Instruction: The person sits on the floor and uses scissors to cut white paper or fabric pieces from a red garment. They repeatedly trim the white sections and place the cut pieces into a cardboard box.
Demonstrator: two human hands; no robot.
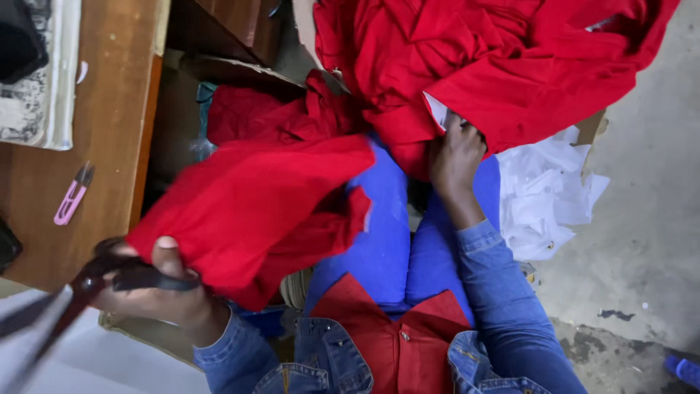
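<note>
My left hand (164, 288) is closed around black scissors (87, 284), whose blades point down-left, and it also pinches the lower corner of a loose red cloth piece (255, 208) with the thumb. That cloth hangs over my blue-trousered lap (383, 241). My right hand (456, 153) reaches forward and grips the edge of a big heap of red fabric (496, 58), where a white label or lining shows beside the fingers.
A wooden table (109, 95) stands at the left with a pink thread snipper (71, 198) on it. White fabric scraps (547, 193) lie on the concrete floor (642, 241) at the right. An open cardboard box (233, 69) sits behind the red cloth.
</note>
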